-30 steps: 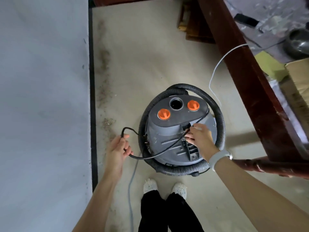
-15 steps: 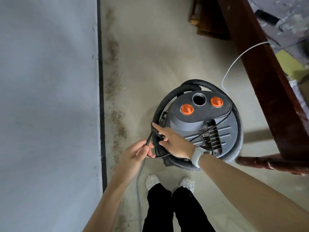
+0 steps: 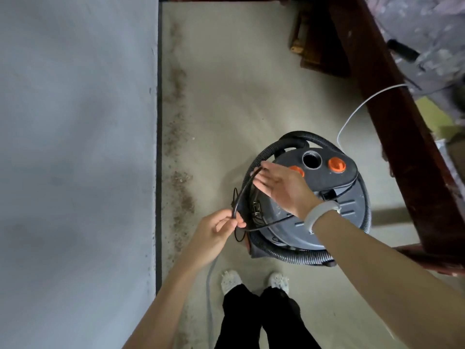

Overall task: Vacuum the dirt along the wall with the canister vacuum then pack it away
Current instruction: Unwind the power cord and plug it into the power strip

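Observation:
A grey canister vacuum [image 3: 337, 212] with two orange caps stands on the floor, its black ribbed hose [image 3: 284, 253] coiled round it. A thin black power cord [image 3: 242, 195] runs from the vacuum's left side up between my hands. My left hand [image 3: 216, 230] pinches the cord beside the vacuum's left edge. My right hand [image 3: 279, 187] reaches over the canister's top with fingers nearly straight, the cord held at its fingertips. A strip of brown dirt [image 3: 180, 187] lies on the floor along the wall [image 3: 75, 172].
A dark wooden bed frame [image 3: 400, 127] runs down the right side, close to the vacuum. A white cable [image 3: 357, 112] hangs from it. A wooden block [image 3: 314, 44] sits at the back. A grey cable [image 3: 210, 298] trails on the floor by my feet [image 3: 254, 280].
My right hand left the vacuum's handle, crossed to the left side, then lifted upward drawing the cord out. My left hand moved in toward the vacuum and keeps hold of the cord.

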